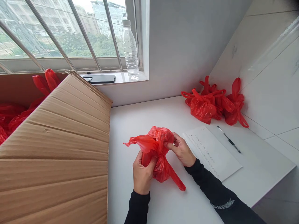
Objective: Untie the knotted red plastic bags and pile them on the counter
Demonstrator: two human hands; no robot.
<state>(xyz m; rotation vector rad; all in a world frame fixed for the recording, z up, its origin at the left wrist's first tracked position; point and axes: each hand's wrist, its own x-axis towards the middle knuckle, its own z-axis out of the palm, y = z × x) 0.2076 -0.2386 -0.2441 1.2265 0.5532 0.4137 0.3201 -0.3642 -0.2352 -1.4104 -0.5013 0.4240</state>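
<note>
Right now I have the knotted red bag (160, 160) between both hands, over the table, to the right of the cardboard box (58, 155), which serves as my landmark. On the side nearer the box, my left hand (143, 175) grasps the bag low down, its thumb across the front of the plastic and the other fingers partly hidden behind it. On the side away from the box, my right hand (184, 151) pinches the bag near its top, thumb and fingers close beside the knot. One loose end points toward the box; another hangs the opposite way, low over the table (123, 199). Whether the underside touches the tabletop, I can't tell.

Closest in the way is the box's tall side, standing between my left hand and the red bags inside (20, 116); it hides most of them from me. On the far side of my right hand from the box lies a written sheet (211, 154), partly behind my sleeve, and just past it a pen (229, 139). Farther from the box, by the wall, sits a cluster of red bags (203, 109). Beyond the box's back corner, a phone (104, 79) and a clear bottle (130, 53) occupy the windowsill (121, 80).
</note>
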